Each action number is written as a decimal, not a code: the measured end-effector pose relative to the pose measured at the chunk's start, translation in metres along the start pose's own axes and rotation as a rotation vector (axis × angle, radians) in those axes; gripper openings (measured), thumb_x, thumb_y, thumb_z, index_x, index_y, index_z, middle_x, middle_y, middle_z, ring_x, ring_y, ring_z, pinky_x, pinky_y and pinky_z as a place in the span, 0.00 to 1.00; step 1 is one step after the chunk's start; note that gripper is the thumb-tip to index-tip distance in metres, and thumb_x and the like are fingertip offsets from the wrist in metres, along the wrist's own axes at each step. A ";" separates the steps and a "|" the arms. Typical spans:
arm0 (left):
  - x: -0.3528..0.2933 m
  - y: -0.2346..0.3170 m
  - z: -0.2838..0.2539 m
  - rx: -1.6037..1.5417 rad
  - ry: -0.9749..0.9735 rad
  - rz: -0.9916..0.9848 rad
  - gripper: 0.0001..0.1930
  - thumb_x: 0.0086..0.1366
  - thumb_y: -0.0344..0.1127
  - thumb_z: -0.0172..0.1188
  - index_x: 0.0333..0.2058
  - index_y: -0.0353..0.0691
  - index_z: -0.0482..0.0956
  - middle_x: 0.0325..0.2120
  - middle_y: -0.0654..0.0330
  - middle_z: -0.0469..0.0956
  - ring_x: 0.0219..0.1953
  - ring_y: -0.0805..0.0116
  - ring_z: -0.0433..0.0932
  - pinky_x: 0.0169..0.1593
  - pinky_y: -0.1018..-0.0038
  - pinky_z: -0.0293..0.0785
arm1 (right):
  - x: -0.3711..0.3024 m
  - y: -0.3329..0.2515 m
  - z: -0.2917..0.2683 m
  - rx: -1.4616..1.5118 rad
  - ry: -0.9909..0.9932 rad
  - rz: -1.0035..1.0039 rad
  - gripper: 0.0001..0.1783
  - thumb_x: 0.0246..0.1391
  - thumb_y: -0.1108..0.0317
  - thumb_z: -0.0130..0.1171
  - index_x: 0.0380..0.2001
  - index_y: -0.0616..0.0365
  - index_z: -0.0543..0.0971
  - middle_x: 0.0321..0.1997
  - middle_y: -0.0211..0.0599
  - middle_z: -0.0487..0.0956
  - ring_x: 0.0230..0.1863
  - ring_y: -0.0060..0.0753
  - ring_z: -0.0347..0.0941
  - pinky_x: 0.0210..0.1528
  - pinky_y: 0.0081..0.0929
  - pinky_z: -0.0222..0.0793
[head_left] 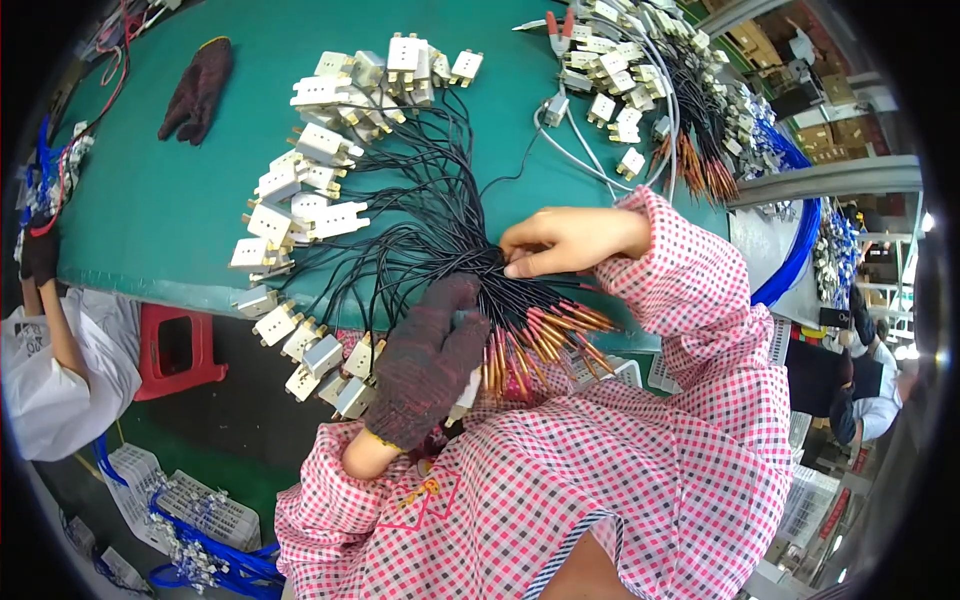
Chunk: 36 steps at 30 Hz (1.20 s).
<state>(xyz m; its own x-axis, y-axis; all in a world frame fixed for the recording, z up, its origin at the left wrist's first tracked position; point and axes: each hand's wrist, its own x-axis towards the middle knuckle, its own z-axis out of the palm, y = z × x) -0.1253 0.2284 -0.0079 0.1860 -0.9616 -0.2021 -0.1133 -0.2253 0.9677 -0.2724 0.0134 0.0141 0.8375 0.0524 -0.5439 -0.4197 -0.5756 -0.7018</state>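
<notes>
A large bundle of black cables (445, 225) lies across the front edge of the green table (270, 50). White rectangular connectors (325, 220) fan out from its left and far ends, some hanging over the edge. Its near right end finishes in copper-coloured and reddish tips (545, 340) pointing toward my lap. My left hand (425, 360), in a dark knitted glove, wraps around the bundle from below. From the right my bare right hand (570, 240) closes thumb and fingers on the gathered cables, just above the tips. Its fingertips are partly hidden among the cables.
Another dark glove (197, 90) lies at the far left of the table. Red-handled pliers (560, 35), a grey cable loop (665, 90) and more white connectors (610, 60) occupy the far right. A red stool (180, 350) and a co-worker's white garment (75, 370) are at left.
</notes>
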 end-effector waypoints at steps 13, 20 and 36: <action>-0.049 -0.014 -0.014 0.967 0.027 0.449 0.25 0.57 0.47 0.58 0.49 0.37 0.72 0.54 0.54 0.67 0.57 0.58 0.65 0.56 0.58 0.63 | 0.021 -0.005 0.019 1.171 0.201 0.256 0.13 0.55 0.61 0.59 0.35 0.59 0.74 0.27 0.20 0.68 0.29 0.12 0.61 0.31 0.13 0.58; -0.024 -0.013 -0.011 0.885 0.093 0.592 0.21 0.51 0.49 0.57 0.39 0.39 0.77 0.39 0.58 0.73 0.48 0.61 0.70 0.46 0.60 0.66 | 0.044 0.009 0.001 1.018 -0.042 0.410 0.18 0.60 0.56 0.54 0.37 0.63 0.77 0.28 0.29 0.75 0.26 0.17 0.69 0.29 0.19 0.65; 0.021 -0.023 -0.097 0.939 -0.177 0.799 0.09 0.44 0.44 0.62 0.16 0.48 0.74 0.19 0.67 0.69 0.28 0.67 0.69 0.31 0.68 0.63 | 0.072 0.006 -0.021 1.275 -0.261 0.037 0.20 0.63 0.57 0.50 0.42 0.69 0.72 0.30 0.50 0.78 0.29 0.42 0.78 0.30 0.35 0.76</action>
<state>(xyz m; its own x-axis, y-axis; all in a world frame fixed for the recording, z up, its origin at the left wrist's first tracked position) -0.0240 0.2286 -0.0199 -0.3815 -0.8726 0.3048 -0.8010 0.4767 0.3620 -0.2078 -0.0032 -0.0197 0.7866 0.2921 -0.5441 -0.5964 0.5879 -0.5466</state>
